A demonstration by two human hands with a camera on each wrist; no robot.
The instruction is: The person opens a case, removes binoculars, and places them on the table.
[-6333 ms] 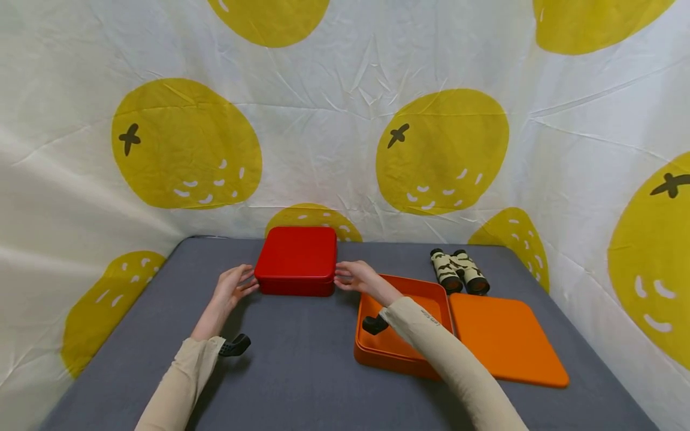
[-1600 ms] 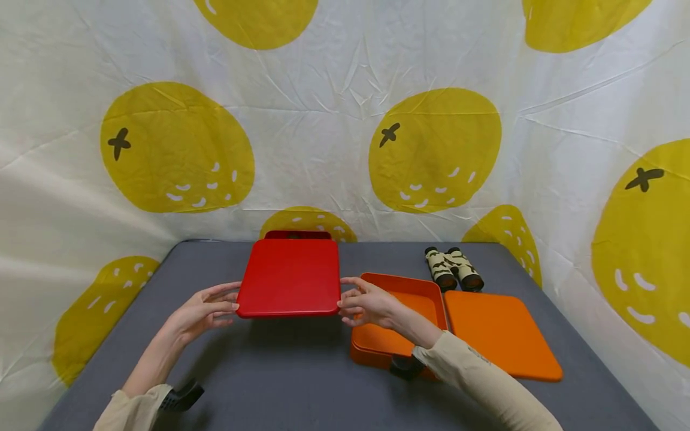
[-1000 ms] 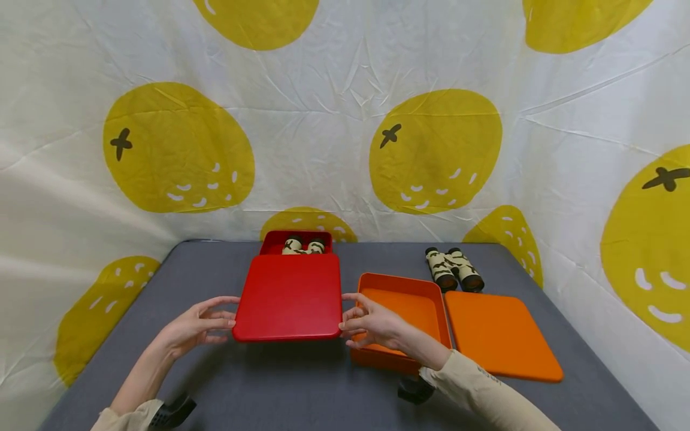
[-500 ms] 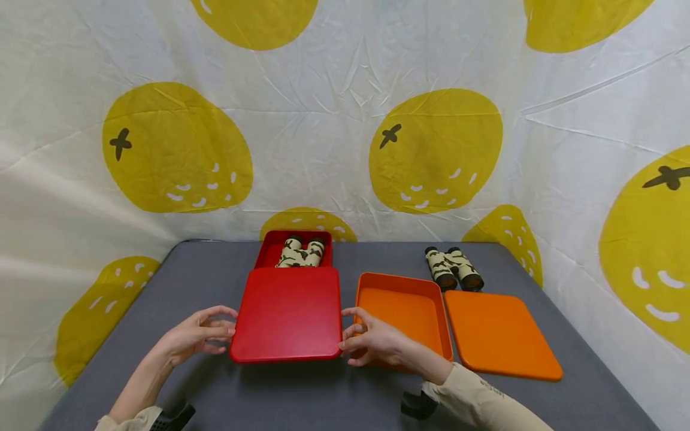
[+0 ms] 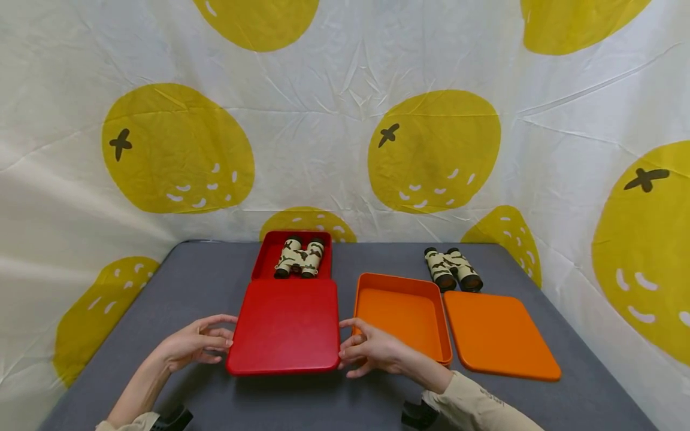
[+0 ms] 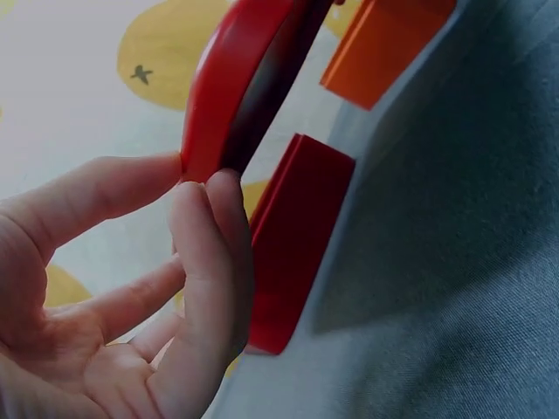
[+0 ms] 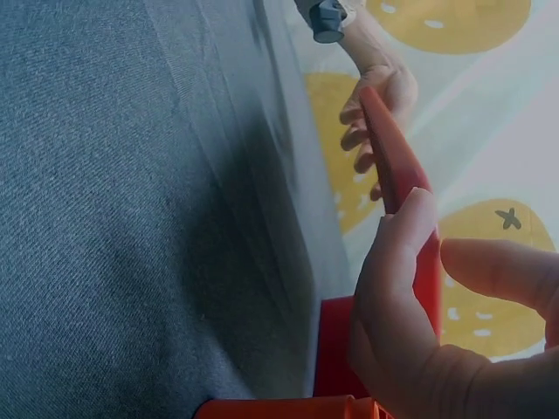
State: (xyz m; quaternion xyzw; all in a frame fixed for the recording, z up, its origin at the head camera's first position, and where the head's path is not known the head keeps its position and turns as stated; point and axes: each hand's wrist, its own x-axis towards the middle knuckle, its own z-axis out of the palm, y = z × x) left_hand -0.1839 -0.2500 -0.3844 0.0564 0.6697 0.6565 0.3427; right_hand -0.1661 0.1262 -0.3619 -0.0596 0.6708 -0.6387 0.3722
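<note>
Both hands carry a red square lid (image 5: 286, 329) level above the table, one at each side edge. My left hand (image 5: 196, 342) pinches its left edge between thumb and fingertips, as the left wrist view shows at the lid's rim (image 6: 229, 96). At the right edge my right hand (image 5: 372, 350) pinches it likewise, thumb on top and fingers beneath (image 7: 393, 279). Just behind the lid stands the uncovered red box (image 5: 265, 254), its near part hidden by the lid. Camouflage-patterned binoculars (image 5: 299, 257) lie inside that box.
Right of the lid stands an uncovered orange box (image 5: 404, 314), close to my right hand. Its orange lid (image 5: 501, 335) lies flat beside it. A second pair of camouflage binoculars (image 5: 454, 269) rests behind that lid. A fruit-printed curtain (image 5: 323, 149) bounds the table (image 5: 215, 263).
The red lid, first sitting on the red box with both hands beside it, has been lifted off and drawn toward me. The binoculars inside have come into view.
</note>
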